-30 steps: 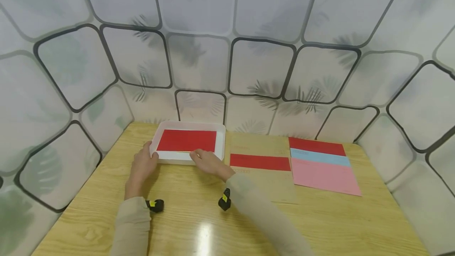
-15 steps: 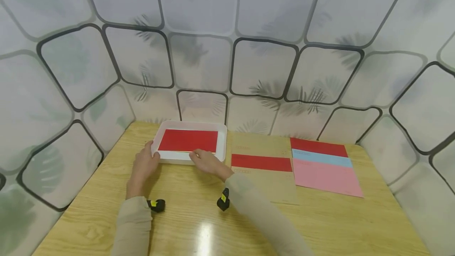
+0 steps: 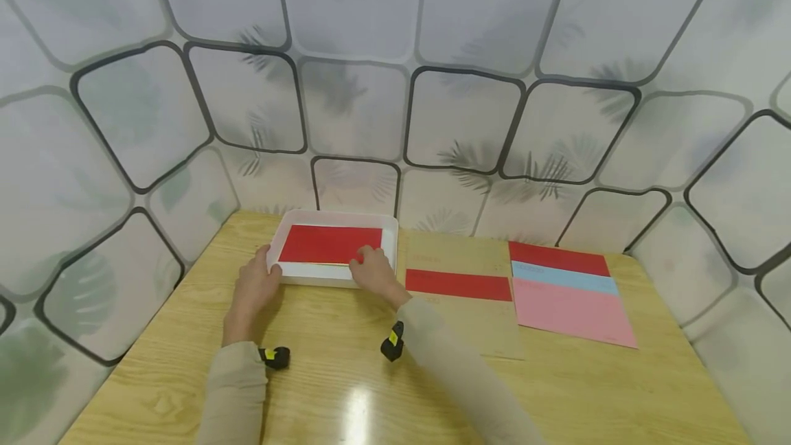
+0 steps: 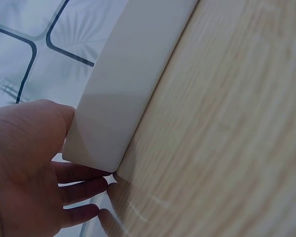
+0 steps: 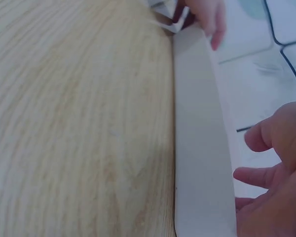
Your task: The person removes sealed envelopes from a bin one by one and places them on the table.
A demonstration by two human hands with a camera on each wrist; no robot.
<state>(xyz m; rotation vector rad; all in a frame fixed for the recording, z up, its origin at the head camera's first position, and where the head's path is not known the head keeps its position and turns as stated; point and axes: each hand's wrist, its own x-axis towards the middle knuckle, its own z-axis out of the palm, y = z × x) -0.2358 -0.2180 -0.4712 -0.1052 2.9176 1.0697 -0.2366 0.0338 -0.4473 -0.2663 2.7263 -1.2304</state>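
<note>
A white tray [image 3: 309,272] stands at the back left of the table. Inside it lies a red envelope [image 3: 327,242], with a thin pale edge showing beneath its front side. My left hand [image 3: 255,287] grips the tray's front left corner; in the left wrist view the thumb is at the rim and the fingers reach round the outer wall. My right hand [image 3: 375,272] is over the tray's front right part, at the envelope's near right corner. The right wrist view has its thumb and fingers [image 5: 259,176] apart behind the tray wall, which hides whatever they touch.
Right of the tray, tan envelopes [image 3: 463,325] lie on the wooden table [image 3: 327,376] with a red strip [image 3: 457,285] between them. Further right are overlapping red [image 3: 559,257], light blue [image 3: 565,277] and pink [image 3: 575,311] envelopes. A patterned curtain [image 3: 352,108] encloses the back and sides.
My right hand has shifted right along the tray's front edge to the red envelope's near right corner. My left hand stays on the tray corner. The view has turned slightly left.
</note>
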